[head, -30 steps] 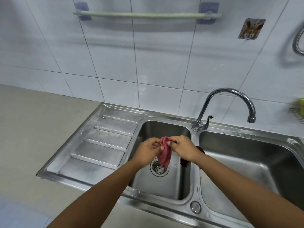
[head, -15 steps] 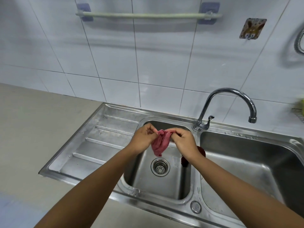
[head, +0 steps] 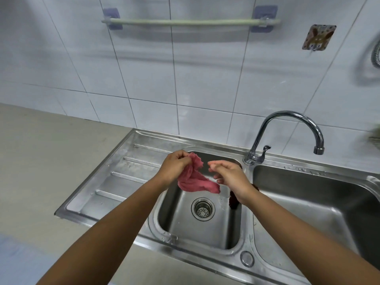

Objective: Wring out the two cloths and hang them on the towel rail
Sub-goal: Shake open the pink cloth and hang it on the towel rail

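Observation:
My left hand (head: 175, 167) is shut on the top of a crumpled pink cloth (head: 192, 181), held over the small sink basin (head: 205, 233). The cloth hangs down and trails right. My right hand (head: 231, 177) is beside it with thumb and fingers apart, off the cloth's top edge; the cloth's tail ends just under its lower fingers. A second, dark red cloth (head: 233, 200) lies on the divider between the basins, mostly hidden under my right wrist. The pale green towel rail (head: 191, 22) is bare on the tiled wall above.
A chrome tap (head: 287, 124) stands behind the divider, its spout over the large right basin (head: 312, 206). A ribbed drainboard (head: 123, 177) lies left of the small basin, with beige countertop (head: 41, 161) beyond. A sticker hook (head: 317, 38) and a metal hose (head: 376, 56) are on the wall at right.
Both hands gripped the bunched cloth together and rose from near the drain. Now my right hand has let go of its top and the cloth has loosened and spread from my left hand.

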The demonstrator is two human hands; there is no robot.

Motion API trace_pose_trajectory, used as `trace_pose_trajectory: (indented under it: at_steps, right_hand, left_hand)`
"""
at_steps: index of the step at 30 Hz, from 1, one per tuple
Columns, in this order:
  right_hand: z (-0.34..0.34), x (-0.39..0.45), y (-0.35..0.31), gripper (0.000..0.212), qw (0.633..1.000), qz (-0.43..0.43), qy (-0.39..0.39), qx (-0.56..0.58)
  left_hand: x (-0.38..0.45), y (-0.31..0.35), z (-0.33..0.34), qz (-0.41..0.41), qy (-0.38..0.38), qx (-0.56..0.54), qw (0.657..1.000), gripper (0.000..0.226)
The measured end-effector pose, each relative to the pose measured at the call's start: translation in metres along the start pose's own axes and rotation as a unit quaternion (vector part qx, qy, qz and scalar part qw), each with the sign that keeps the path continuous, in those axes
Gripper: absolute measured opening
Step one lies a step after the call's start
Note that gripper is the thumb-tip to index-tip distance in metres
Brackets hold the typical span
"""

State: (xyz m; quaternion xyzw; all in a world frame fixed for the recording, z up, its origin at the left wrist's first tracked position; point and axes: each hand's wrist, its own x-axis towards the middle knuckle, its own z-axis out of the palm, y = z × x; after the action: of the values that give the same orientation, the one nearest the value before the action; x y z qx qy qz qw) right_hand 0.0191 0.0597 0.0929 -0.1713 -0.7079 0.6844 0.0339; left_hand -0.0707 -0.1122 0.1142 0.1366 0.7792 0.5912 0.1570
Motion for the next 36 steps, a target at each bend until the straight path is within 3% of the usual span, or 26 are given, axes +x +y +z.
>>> trace_pose_trajectory:
  at_steps: [7, 11, 14, 18, 22, 27, 31, 34, 36]
  right_hand:
    - [0.017, 0.001, 0.005, 0.044, 0.996, -0.046, -0.029, -0.076]
    - [0.022, 0.004, -0.002, 0.013, 0.993, -0.076, -0.008, -0.089]
    - [0.024, 0.007, -0.003, 0.012, 0.990, -0.072, 0.015, -0.116]
    - [0.024, 0.007, -0.003, 0.010, 0.990, -0.064, 0.016, -0.122]
    - [0.014, 0.006, -0.005, 0.022, 0.992, -0.053, 0.030, -0.108]
    - [0.006, 0.007, -0.014, 0.025, 0.989, -0.061, 0.004, -0.131]
    - [0.000, 0.010, -0.027, 0.028, 0.952, -0.071, -0.083, -0.285]
    - [-0.004, 0.013, -0.038, 0.016, 0.889, -0.079, -0.126, -0.432]
    - [-0.006, 0.015, -0.040, 0.021, 0.849, -0.088, -0.131, -0.504]
  left_hand:
    - [-0.003, 0.010, -0.004, -0.019, -0.040, -0.083, 0.996, 0.022]
    - [-0.003, 0.014, -0.006, -0.019, -0.059, -0.088, 0.994, 0.021]
    - [-0.005, 0.015, -0.006, -0.022, -0.056, -0.101, 0.993, 0.017]
    - [-0.008, 0.007, -0.008, -0.001, -0.035, -0.075, 0.997, 0.021]
    - [-0.004, -0.001, -0.022, 0.006, 0.002, -0.057, 0.998, 0.012]
    - [0.002, -0.012, -0.032, 0.036, 0.021, 0.112, 0.993, 0.009]
    - [0.002, -0.006, -0.026, 0.079, 0.047, 0.165, 0.982, 0.015]
    - [0.003, -0.001, -0.022, 0.094, 0.060, 0.167, 0.980, 0.019]
    - [0.005, 0.002, -0.019, 0.100, 0.072, 0.188, 0.974, 0.016]
